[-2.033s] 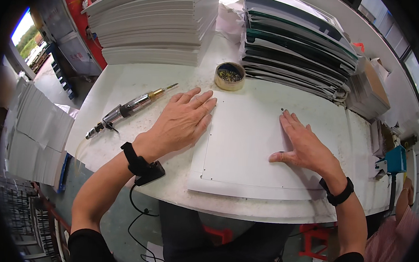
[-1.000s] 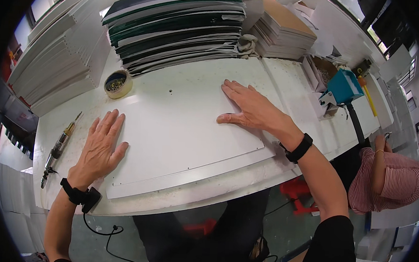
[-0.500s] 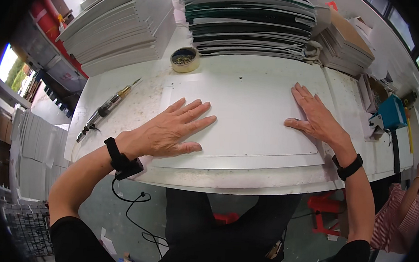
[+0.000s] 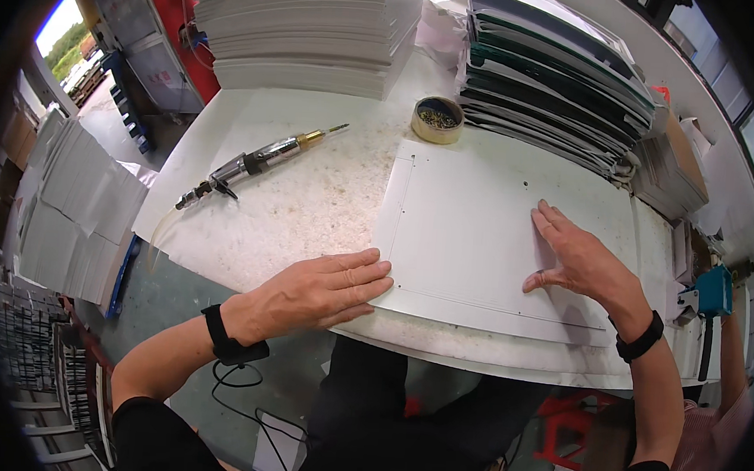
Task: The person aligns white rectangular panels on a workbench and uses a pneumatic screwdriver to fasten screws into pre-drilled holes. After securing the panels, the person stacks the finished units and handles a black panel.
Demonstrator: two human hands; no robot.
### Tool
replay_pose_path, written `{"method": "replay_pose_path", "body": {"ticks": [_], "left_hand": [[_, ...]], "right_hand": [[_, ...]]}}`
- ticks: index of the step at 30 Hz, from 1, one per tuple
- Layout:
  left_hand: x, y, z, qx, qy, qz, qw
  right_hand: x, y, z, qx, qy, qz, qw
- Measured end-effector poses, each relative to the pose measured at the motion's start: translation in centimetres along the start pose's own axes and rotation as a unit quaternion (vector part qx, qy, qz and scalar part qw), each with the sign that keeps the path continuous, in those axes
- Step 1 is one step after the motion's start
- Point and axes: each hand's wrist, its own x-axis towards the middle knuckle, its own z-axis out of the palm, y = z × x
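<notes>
A white flat panel point(image 4: 472, 228) with several small dark holes lies on the worktable, and its near edge shows a second sheet edge beneath it. My left hand point(image 4: 326, 288) rests flat at the panel's near left corner, fingers stretched and close together. On the right part of the panel lies my right hand point(image 4: 584, 264), its thumb apart from the fingers. Neither hand grips anything. To the left is a silver and black power screwdriver point(image 4: 256, 161) with a brass-coloured front and a thin bit. Beyond the panel's far left corner stands a round tub point(image 4: 439, 136) holding small metal pieces.
A stack of white panels point(image 4: 307, 37) and a stack of dark green and white sheets point(image 4: 551, 78) stand at the back. Brown boards point(image 4: 676, 172) and a teal tool point(image 4: 713, 291) are at the right. Another person's arm point(image 4: 734, 352) shows at the far right.
The view has swung left, so the table appears shifted right. My left hand has drawn back from the panel's surface to its near left corner, its fingers closer together. My right hand stays on the panel.
</notes>
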Motion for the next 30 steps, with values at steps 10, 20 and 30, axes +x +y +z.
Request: {"method": "replay_pose_path", "body": {"ticks": [10,20,30], "left_hand": [[-0.6,0.0,-0.1,-0.137,0.063,-0.106,0.983],[1.1,-2.9,-1.9,-0.112,-0.065,-0.035,0.991],[-6.7,-4.6,-6.9,0.118,0.120,-0.230,0.958]], "right_hand": [[5.5,-5.8,-0.9,0.005,-0.021,-0.054,0.998],[5.7,-7.0,-1.4,0.015,-0.038,-0.024,0.999],[6.8,-10.0,-4.9,0.011,-0.062,-0.027,0.998]]}}
